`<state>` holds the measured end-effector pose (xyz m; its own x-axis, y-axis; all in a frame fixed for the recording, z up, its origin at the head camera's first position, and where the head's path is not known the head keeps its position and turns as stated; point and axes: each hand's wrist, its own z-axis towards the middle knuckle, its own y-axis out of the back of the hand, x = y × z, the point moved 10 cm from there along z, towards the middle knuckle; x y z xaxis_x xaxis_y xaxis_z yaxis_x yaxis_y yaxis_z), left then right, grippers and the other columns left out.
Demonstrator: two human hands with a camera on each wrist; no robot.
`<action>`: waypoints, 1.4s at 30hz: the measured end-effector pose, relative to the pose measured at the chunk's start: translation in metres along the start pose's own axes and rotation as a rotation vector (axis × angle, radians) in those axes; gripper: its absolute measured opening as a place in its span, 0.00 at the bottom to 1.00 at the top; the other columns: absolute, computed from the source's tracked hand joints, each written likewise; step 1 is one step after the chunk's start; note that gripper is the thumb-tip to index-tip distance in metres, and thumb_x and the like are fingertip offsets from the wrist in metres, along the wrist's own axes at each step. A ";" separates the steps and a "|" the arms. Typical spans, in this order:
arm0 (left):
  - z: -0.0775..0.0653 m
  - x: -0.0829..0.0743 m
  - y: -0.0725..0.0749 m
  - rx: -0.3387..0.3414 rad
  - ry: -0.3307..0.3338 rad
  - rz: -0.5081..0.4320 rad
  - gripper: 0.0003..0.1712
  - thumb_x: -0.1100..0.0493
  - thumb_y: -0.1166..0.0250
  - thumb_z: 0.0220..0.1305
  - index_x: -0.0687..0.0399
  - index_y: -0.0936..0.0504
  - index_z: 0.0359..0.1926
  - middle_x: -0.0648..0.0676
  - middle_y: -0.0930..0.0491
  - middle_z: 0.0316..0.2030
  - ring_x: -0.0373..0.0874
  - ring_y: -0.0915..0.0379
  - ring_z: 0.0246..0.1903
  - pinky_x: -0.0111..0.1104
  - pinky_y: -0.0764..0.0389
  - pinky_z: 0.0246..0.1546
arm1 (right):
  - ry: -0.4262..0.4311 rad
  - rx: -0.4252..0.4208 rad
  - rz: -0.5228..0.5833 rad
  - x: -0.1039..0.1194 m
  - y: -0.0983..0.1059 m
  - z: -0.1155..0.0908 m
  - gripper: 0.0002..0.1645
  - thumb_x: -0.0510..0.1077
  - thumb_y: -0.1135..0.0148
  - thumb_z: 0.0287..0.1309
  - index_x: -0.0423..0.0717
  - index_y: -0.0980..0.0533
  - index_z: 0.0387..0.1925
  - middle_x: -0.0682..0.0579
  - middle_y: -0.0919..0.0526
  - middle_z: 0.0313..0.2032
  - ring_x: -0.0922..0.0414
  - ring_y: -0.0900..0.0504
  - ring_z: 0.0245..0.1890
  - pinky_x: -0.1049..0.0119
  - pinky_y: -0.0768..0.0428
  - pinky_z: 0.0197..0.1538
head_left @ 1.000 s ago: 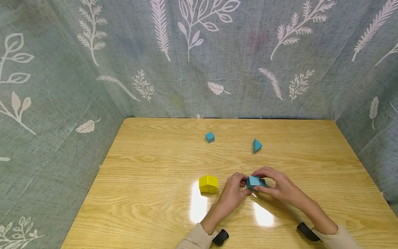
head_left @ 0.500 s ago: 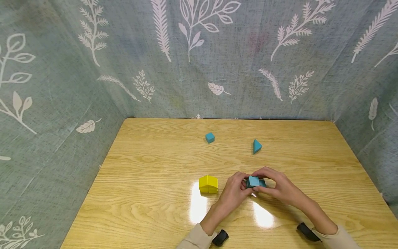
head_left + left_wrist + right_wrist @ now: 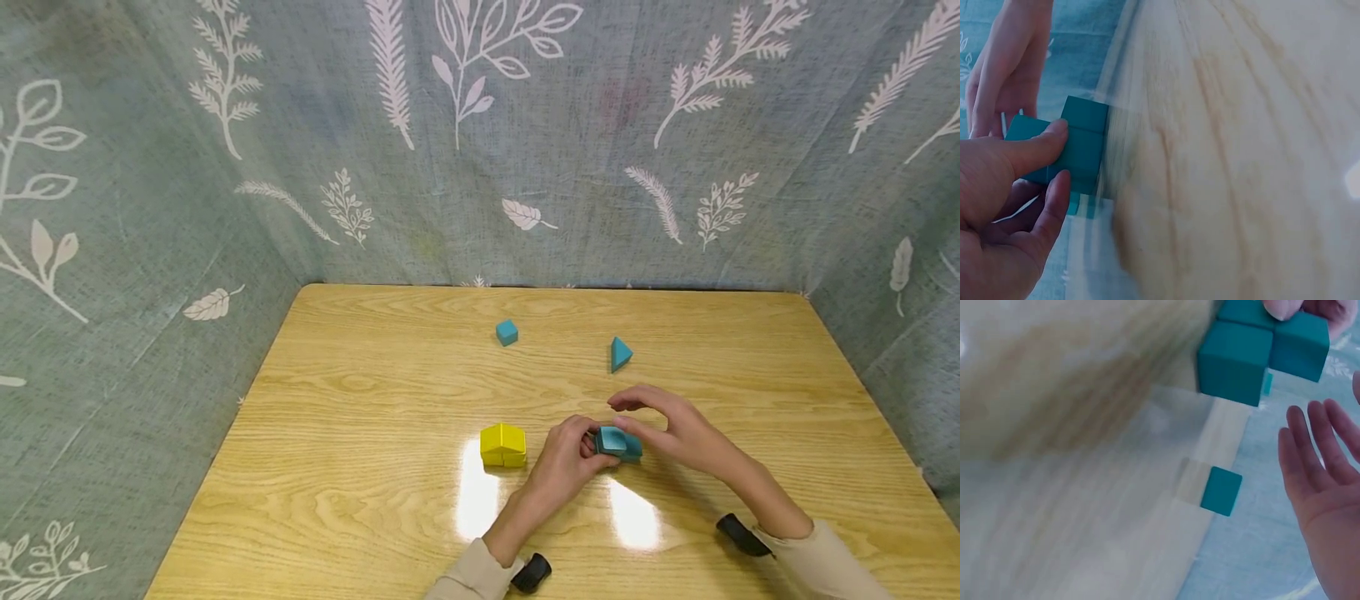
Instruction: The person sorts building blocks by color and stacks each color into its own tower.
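Observation:
Several teal blocks (image 3: 612, 442) are grouped at the right front of the wooden table, one raised and the others lower beside or under it. My left hand (image 3: 564, 457) pinches the group between thumb and fingers from the left; in the left wrist view its thumb (image 3: 1041, 147) lies across a block face. My right hand (image 3: 678, 429) hovers just right of and behind the blocks. In the right wrist view, that hand's fingers (image 3: 1319, 440) are extended and apart from the teal blocks (image 3: 1235, 362), holding nothing. The left fingers partly hide the group's left side.
A small yellow house-shaped block group (image 3: 502, 446) stands left of my left hand. Farther back lie a teal cube (image 3: 507, 332) and a teal triangular block (image 3: 620, 355). Patterned grey-green cloth (image 3: 480, 200) rises behind the table (image 3: 360, 450) and along its sides.
My right hand has let go of the teal blocks and drawn back and up, its fingers opening. My left hand stays on the blocks, its thumb reaching slightly farther right.

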<state>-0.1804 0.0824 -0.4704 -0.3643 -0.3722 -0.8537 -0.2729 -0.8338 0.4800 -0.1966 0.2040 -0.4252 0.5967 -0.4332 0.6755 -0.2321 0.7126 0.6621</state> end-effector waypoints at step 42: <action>-0.002 0.006 -0.001 -0.015 0.069 -0.060 0.19 0.68 0.21 0.55 0.67 0.17 0.46 0.53 0.20 0.36 0.30 0.27 0.29 0.18 0.23 0.31 | 0.006 0.134 -0.062 -0.013 0.000 0.121 0.15 0.38 0.36 0.71 0.38 0.21 0.56 0.39 0.17 0.51 0.46 0.18 0.51 0.44 0.20 0.56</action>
<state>-0.1809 0.0803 -0.4763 -0.2855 -0.3483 -0.8928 -0.2788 -0.8612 0.4251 -0.2969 0.1429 -0.3945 0.6177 -0.4703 0.6303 -0.2947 0.6047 0.7399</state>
